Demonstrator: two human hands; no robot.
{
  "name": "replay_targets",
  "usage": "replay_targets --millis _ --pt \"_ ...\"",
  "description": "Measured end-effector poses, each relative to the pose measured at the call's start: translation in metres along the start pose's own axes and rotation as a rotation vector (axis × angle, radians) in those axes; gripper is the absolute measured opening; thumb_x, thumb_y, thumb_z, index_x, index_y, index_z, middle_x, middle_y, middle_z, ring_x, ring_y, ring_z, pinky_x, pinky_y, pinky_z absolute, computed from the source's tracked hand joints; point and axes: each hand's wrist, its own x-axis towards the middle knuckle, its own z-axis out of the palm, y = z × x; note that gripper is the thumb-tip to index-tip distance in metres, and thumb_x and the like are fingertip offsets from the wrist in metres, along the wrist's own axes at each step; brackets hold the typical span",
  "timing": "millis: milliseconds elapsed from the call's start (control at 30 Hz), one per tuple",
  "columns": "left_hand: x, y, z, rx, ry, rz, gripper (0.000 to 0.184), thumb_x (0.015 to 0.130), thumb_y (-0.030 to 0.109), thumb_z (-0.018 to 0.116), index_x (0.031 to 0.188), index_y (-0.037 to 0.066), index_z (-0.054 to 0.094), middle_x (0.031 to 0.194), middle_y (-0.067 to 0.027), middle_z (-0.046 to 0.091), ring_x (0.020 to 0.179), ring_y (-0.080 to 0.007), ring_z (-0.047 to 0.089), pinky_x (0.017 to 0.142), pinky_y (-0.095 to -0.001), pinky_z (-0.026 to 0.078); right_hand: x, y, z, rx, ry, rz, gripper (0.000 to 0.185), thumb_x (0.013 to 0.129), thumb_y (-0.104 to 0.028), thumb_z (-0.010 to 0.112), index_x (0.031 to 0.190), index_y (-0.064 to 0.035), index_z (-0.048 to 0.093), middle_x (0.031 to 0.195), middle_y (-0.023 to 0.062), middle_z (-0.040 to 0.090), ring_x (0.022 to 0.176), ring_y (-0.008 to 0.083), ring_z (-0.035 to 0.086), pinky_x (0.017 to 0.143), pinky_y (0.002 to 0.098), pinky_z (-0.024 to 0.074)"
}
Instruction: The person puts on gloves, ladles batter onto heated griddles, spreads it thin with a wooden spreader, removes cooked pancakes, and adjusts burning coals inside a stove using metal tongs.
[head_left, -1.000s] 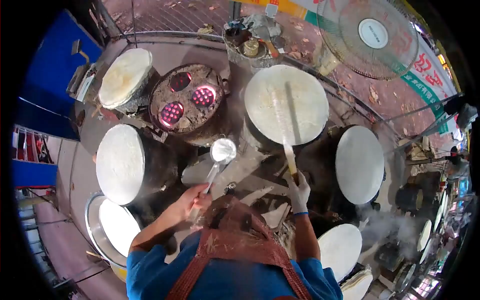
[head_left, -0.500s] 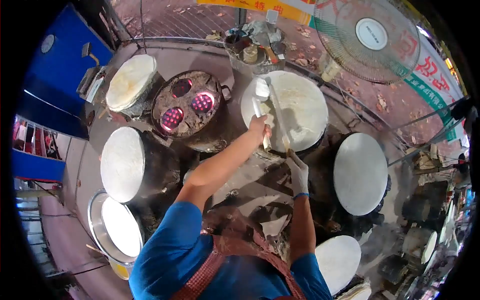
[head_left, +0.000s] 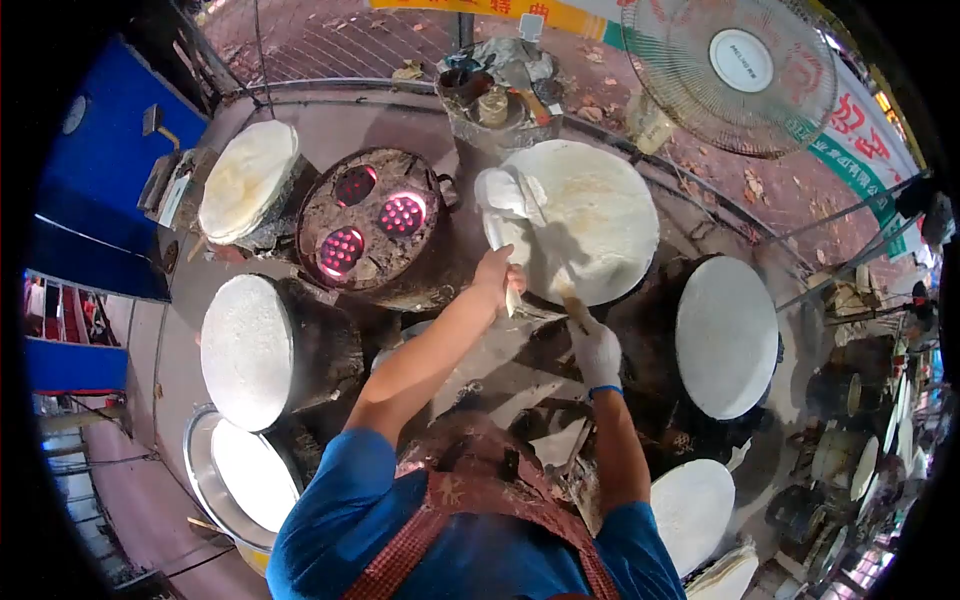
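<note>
My bare left hand (head_left: pixel 498 279) is wrapped round the handle of a white ladle (head_left: pixel 502 194), whose bowl is over the left edge of a round griddle (head_left: pixel 608 215). A pale, uneven layer covers the griddle. In my gloved right hand (head_left: pixel 597 352) is a long flat spatula (head_left: pixel 563 268), its blade lying over the griddle beside the ladle. White batter shows near the ladle's bowl and the blade. To the lower left stands a metal basin (head_left: pixel 207 482) of white liquid.
Glowing coals fill a round stove (head_left: pixel 370 215) at the left. White-topped griddles stand at the left (head_left: pixel 247 352) and right (head_left: pixel 727 337). Stacked flatbreads (head_left: pixel 250 182) lie at the upper left. A fan (head_left: pixel 741 62) and a bucket stand with tools (head_left: pixel 497 108) are at the back.
Over the last second, my left hand has brought the ladle up from in front of me to the griddle. Since half a second ago, ladle and left hand have shifted slightly left and down.
</note>
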Motion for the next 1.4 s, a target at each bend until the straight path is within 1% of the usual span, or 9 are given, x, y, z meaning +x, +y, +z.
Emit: replay_targets --millis 233,300,333,433,633,833,1100,1267,1400 --pt "-0.009 0.011 -0.009 0.022 0.011 -0.011 0.034 0.091 0.029 0.047 0.068 0.008 0.034 0.051 0.0021 0.028 0.039 -0.0093 0.030 0.034 -0.0232 0.026 0.002 0.024 0.032 0.057 0.092 -0.064 0.031 0.084 -0.039 0.053 0.108 -0.0219 0.062 0.078 0.0193 0.062 0.076 0.0376 0.060 0.067 0.0433 0.0471" --pt "-0.027 0.033 -0.032 0.091 -0.293 0.061 0.030 0.093 0.027 0.044 0.078 0.001 0.045 0.053 0.0010 0.031 0.039 -0.0088 0.032 0.034 -0.0219 0.029 -0.013 0.006 0.012 -0.079 0.044 -0.010 0.030 0.084 -0.032 0.056 0.110 -0.0192 0.062 0.081 0.0204 0.062 0.076 0.0370 0.060 0.064 0.0418 0.0472" --pt "-0.036 0.050 -0.056 -0.443 -0.789 -0.514 0.032 0.095 0.024 0.041 0.104 -0.005 0.050 0.056 -0.0002 0.034 0.040 -0.0086 0.034 0.033 -0.0217 0.032 -0.019 -0.010 -0.012 -0.097 -0.011 0.044 0.030 0.083 -0.033 0.057 0.109 -0.0192 0.062 0.079 0.0198 0.062 0.075 0.0374 0.060 0.064 0.0417 0.0470" --pt "-0.109 0.050 -0.081 -0.256 -0.723 -0.306 0.037 0.097 0.034 0.034 0.132 0.022 0.042 0.057 0.0003 0.034 0.037 -0.0071 0.031 0.032 -0.0204 0.030 -0.019 0.007 -0.007 0.076 0.061 0.153 0.032 0.082 -0.030 0.060 0.109 -0.0146 0.062 0.073 0.0196 0.061 0.066 0.0302 0.062 0.062 0.0381 0.0461" --pt "-0.171 0.070 -0.101 -0.261 -0.564 -0.426 0.040 0.098 0.037 0.030 0.137 0.025 0.031 0.058 0.0000 0.037 0.038 -0.0068 0.034 0.031 -0.0196 0.031 -0.052 0.006 0.013 -0.129 0.017 0.092 0.036 0.082 -0.035 0.054 0.114 -0.0202 0.059 0.083 0.0202 0.062 0.080 0.0364 0.060 0.066 0.0419 0.0466" --pt "-0.200 0.047 -0.159 -0.116 -0.699 -0.241 0.041 0.096 0.041 0.034 0.136 0.038 0.026 0.055 0.0029 0.036 0.034 -0.0042 0.030 0.027 -0.0176 0.028 -0.068 0.014 0.038 0.138 0.079 0.149 0.037 0.082 -0.035 0.056 0.115 -0.0174 0.059 0.081 0.0200 0.063 0.077 0.0348 0.061 0.066 0.0395 0.0466" --pt "-0.191 0.025 -0.210 -0.126 -0.390 -0.521 0.030 0.096 0.029 0.042 0.123 0.016 0.043 0.057 0.0028 0.032 0.039 -0.0035 0.031 0.032 -0.0172 0.028 -0.034 -0.033 0.008 0.385 0.100 0.289 0.037 0.083 -0.030 0.057 0.113 -0.0078 0.059 0.082 0.0183 0.065 0.075 0.0223 0.065 0.065 0.0339 0.0458" --pt "-0.222 0.006 -0.195 0.008 -0.232 -0.607 0.032 0.092 0.040 0.045 0.077 0.013 0.049 0.050 0.0067 0.029 0.036 -0.0020 0.026 0.032 -0.0193 0.021 -0.093 -0.016 0.062 0.238 0.138 0.107 0.039 0.078 -0.037 0.059 0.110 -0.0156 0.062 0.081 0.0198 0.063 0.076 0.0350 0.062 0.067 0.0407 0.0477" --pt "-0.201 -0.026 -0.253 0.107 -0.641 -0.798 0.036 0.097 0.033 0.036 0.130 0.018 0.038 0.057 0.0017 0.034 0.040 -0.0068 0.033 0.037 -0.0192 0.032 -0.222 0.046 0.067 0.931 -0.063 0.347 0.048 0.076 -0.026 0.063 0.119 -0.0050 0.057 0.090 0.0002 0.065 0.067 0.0064 0.054 0.052 0.0216 0.0435"
